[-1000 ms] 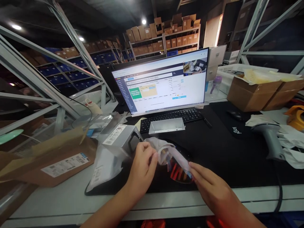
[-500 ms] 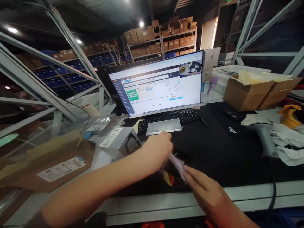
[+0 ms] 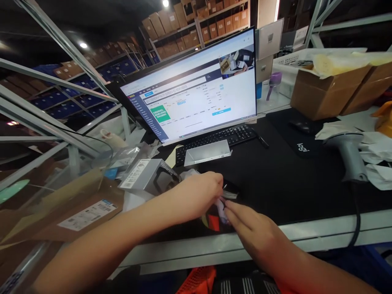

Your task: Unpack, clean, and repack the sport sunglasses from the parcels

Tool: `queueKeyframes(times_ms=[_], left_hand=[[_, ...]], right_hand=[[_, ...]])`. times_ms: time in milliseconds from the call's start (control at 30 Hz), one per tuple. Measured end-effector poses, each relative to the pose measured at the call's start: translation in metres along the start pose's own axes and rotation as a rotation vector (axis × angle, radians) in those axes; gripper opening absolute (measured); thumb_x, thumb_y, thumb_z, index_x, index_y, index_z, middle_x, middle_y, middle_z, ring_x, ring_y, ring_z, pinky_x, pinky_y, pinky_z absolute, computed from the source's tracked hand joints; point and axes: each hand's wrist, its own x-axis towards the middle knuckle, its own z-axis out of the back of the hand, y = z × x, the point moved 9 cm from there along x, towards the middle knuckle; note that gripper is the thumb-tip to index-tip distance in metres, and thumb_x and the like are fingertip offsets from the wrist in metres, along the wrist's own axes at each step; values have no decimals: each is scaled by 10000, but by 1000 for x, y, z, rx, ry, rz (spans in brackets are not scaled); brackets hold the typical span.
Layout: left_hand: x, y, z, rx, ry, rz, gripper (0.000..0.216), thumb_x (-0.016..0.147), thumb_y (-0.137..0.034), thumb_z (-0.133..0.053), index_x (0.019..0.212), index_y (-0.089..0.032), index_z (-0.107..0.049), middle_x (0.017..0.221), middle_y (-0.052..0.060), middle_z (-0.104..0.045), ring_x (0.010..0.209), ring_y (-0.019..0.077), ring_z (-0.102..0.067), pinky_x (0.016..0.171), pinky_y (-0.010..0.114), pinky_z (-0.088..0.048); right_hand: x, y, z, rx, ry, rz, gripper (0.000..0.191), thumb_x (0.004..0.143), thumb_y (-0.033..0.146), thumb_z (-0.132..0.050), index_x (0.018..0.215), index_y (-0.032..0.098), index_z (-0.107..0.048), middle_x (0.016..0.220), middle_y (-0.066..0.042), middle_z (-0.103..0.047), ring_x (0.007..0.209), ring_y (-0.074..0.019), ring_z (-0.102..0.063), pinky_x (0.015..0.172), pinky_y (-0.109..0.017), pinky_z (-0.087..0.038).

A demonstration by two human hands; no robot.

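My left hand (image 3: 203,190) is closed, its fingertips pinching the upper end of a pale, soft-looking strip (image 3: 221,209), thin plastic or cloth; I cannot tell which. At the strip's lower end, my right hand (image 3: 254,228) pinches with thumb and fingers. Beneath the hands, a small red and yellow patch (image 3: 213,223) shows, and a dark glossy item (image 3: 231,187) lies just beyond them, partly hidden. An open, shallow whitish box part (image 3: 208,153) rests against the keyboard (image 3: 241,134). Left of my left hand stands a grey-white printed box (image 3: 147,175) with a label.
A monitor (image 3: 190,102) stands behind the keyboard. On the left is an open carton (image 3: 88,212) with a shipping label. To the right are a barcode scanner (image 3: 347,157), a mouse (image 3: 301,125), crumpled paper (image 3: 378,175) and brown cartons (image 3: 327,92). The metal table edge (image 3: 306,228) runs in front.
The view has tilted down and shifted. Both hands have come closer together, and less of the pale strip shows between them.
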Motion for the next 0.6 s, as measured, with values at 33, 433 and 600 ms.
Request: queueKeyframes(times_ms=[33,433,600], left_hand=[[-1,0,2,-54,-8,-17,191,841,-46,-603,728,-184,-671,889,26,-628,772,169,-613,667,283,-457],[-40,40,29,-428,-577,197,240,973,-266,-477,880,-213,-692,929,43,-649,855,188,-623,782,327,-499],[-134,33,-11,-183,-1191,500,55,888,-233,-625,847,-242,-589,905,33,-551,829,196,-557,708,325,-467]], right_hand=[[0,-4,-1,31,7,-41,423,945,14,-386,1300,80,-606,1200,-188,-710,1124,-256,-694,919,-346,-622],[-9,-50,-6,320,-132,-329,220,909,91,-560,976,185,-747,972,-97,-751,882,-191,-741,766,-256,-636],[-11,-54,-6,325,-169,-380,195,880,98,-597,926,186,-764,916,-92,-752,800,-176,-743,661,-207,-624]])
